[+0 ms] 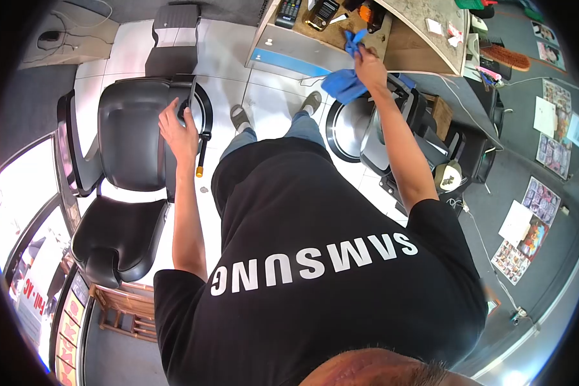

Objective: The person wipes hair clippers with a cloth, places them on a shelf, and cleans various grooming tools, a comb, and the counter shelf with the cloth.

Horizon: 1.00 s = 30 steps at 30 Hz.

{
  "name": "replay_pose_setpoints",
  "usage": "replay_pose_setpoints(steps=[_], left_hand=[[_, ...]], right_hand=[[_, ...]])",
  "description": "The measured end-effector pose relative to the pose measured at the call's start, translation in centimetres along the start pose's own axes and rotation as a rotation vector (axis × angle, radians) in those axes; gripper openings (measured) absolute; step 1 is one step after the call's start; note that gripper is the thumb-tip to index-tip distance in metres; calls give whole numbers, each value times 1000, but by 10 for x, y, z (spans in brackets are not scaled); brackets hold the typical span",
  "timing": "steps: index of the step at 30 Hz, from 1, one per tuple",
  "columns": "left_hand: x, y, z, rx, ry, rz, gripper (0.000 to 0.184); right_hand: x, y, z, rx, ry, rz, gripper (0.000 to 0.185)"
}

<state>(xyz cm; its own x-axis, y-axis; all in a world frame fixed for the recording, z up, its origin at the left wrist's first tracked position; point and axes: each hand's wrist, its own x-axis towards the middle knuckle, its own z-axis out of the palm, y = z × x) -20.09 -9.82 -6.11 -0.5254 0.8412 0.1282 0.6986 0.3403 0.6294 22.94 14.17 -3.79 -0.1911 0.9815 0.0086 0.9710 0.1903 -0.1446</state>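
Note:
My right hand (370, 67) is closed on a blue cloth (344, 85), which hangs down from it beside the front edge of a wooden shelf (392, 40). Part of the cloth sticks up above the fingers. On the other side, my left hand (179, 133) is beside the armrest of a black barber chair (134, 132). Its fingers are apart and nothing shows in them. Whether the fingertips touch the armrest is hard to tell.
The shelf holds a remote control (289, 13) and a black device (320, 14). Another black chair (418, 138) stands at the right, with a cable beside it. A bamboo bench (125, 314) is at the lower left. Pictures (539, 199) hang on the right wall.

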Motion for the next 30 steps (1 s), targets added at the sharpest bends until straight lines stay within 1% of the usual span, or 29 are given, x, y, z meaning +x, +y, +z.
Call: replay_pose_setpoints(steps=[1, 4, 5, 8, 11, 14, 15, 16, 17, 19, 20, 22, 24, 25, 26, 28, 29, 30], left_hand=[[1, 2, 1, -2, 6, -3, 36], [4, 1, 7, 23, 43, -11, 38], [6, 1, 10, 36, 59, -14, 38], [7, 5, 10, 36, 40, -30, 39], [11, -6, 7, 119, 42, -50, 42], [15, -32, 7, 270, 103, -99, 47], [15, -46, 11, 306, 113, -85, 56], [14, -58, 18, 314, 114, -100, 58], [10, -71, 25, 323, 111, -116, 61], [0, -95, 47, 324, 71, -169, 65], [-3, -96, 50, 367, 51, -136, 64], [-7, -100, 56, 455, 21, -69, 62], [-8, -94, 56, 494, -1, -98, 60], [-7, -95, 57, 499, -10, -106, 60], [-6, -96, 57, 507, -17, -112, 60], [-5, -98, 57, 518, -41, -126, 62], [-5, -100, 58, 524, -56, -132, 63], [-6, -103, 58, 517, -73, -156, 64]], right_hand=[[2, 23, 11, -123, 10, 90, 28], [15, 47, 16, -238, -73, 210, 30], [22, 42, 16, -230, -7, 206, 30], [49, 22, -2, -147, 117, 406, 35], [66, 47, 21, -127, 147, 489, 35], [40, 39, 40, -165, 57, 463, 32], [29, 32, 42, -155, 38, 413, 31], [16, 23, 41, -150, 15, 362, 30], [8, 14, 32, -157, 25, 239, 28], [10, 23, 21, -3, 82, 146, 27], [5, 28, 20, 79, 103, 108, 27], [5, 40, 20, -13, 130, 231, 25], [12, 56, 31, -101, 160, 352, 24], [9, 65, 54, -165, 109, 246, 25], [8, 53, 55, -117, 141, 265, 25], [4, 4, 54, -16, 204, 300, 25], [5, -6, 56, 20, 188, 183, 26], [5, -17, 54, 63, 187, 133, 25]])
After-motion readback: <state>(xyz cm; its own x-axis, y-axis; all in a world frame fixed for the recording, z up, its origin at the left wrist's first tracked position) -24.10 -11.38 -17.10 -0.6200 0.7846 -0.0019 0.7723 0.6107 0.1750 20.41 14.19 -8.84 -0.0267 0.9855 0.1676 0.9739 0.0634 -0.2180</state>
